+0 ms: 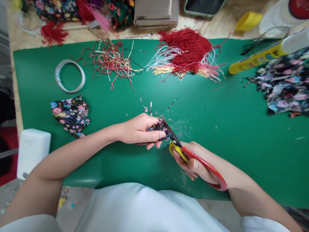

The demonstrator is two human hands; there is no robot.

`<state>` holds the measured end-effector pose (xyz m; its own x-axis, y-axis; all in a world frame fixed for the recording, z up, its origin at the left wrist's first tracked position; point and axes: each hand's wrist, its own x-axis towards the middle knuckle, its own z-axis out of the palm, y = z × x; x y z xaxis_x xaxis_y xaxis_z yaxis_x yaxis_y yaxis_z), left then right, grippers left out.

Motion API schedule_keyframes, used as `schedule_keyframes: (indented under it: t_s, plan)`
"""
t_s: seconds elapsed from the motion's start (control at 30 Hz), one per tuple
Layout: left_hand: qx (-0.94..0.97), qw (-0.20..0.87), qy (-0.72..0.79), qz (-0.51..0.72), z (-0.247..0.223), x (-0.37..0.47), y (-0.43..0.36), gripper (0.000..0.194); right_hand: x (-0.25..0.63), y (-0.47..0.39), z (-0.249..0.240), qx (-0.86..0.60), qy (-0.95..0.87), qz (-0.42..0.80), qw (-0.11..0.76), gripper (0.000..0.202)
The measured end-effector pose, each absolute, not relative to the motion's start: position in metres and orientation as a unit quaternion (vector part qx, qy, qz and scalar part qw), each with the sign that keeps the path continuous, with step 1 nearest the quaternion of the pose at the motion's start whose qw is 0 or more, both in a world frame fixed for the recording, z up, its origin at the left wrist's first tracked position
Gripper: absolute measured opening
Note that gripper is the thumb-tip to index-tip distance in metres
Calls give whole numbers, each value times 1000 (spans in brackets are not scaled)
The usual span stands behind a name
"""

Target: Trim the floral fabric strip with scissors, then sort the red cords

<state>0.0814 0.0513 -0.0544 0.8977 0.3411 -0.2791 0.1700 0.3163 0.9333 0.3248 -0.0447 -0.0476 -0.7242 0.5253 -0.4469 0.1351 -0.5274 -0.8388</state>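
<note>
My left hand pinches a folded piece of dark floral fabric near the middle of the green mat. In my right hand is a pair of scissors with red handles, its blades lying against the fabric's right edge. A small yellow part shows by the scissors, between the fingers and the pivot; I cannot make out what it is. Small cut scraps lie just beyond the fabric. Another floral fabric piece rests flat to the left of my left forearm.
On the green mat are a white ring, tangled cords, a red cord bundle, a yellow glue tube and a floral fabric heap. A white block stands left; a phone lies behind.
</note>
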Motion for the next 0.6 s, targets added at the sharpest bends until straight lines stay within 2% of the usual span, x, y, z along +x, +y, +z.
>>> schedule_keyframes:
  t_s: [0.6]
  plan:
    - [570,790,221,53,-54,81,52,50,323,-43,-48,-358,-461,804,114,61]
